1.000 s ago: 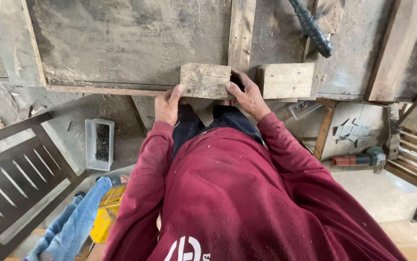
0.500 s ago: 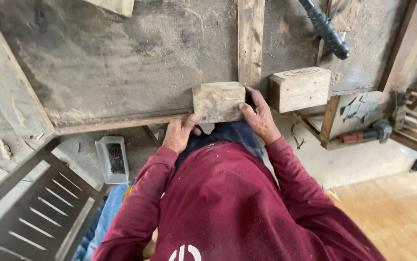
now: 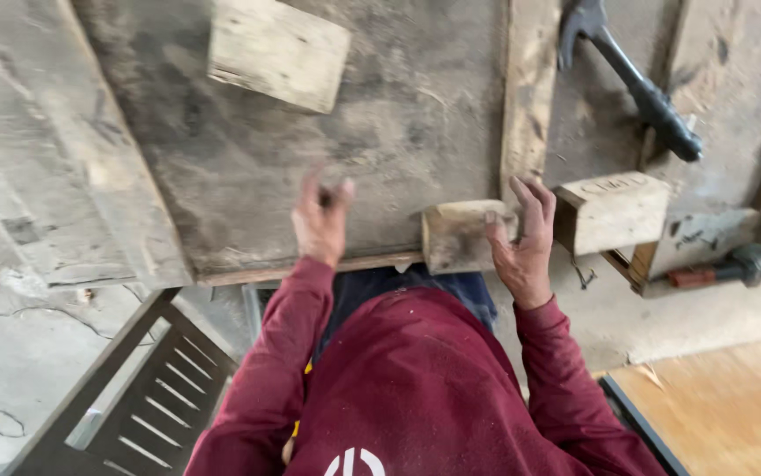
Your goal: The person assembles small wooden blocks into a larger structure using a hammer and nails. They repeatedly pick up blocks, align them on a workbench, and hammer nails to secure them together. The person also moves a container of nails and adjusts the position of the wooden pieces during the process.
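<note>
My right hand (image 3: 522,242) rests on the right end of a small wood block (image 3: 460,236), fingers spread and laid loosely over its top and side rather than clamped around it. The block sits at the near edge of the dusty surface (image 3: 248,176), partly overhanging it. My left hand (image 3: 320,220) is lifted just above the surface, well to the left of the block, blurred, fingers half curled and holding nothing that I can make out.

Just to the right of my right hand lies a second, paler wood block (image 3: 614,211), near the first but apart from it. A long wooden strip (image 3: 526,88) runs away from me across the surface, ending just behind the first block. Farther off at the right lies a hammer (image 3: 636,79) with a dark handle. A flat square board (image 3: 279,51) lies at the far left of the surface. Below the surface at the left stands a dark slatted frame (image 3: 147,405) on the cracked concrete floor (image 3: 10,353).
</note>
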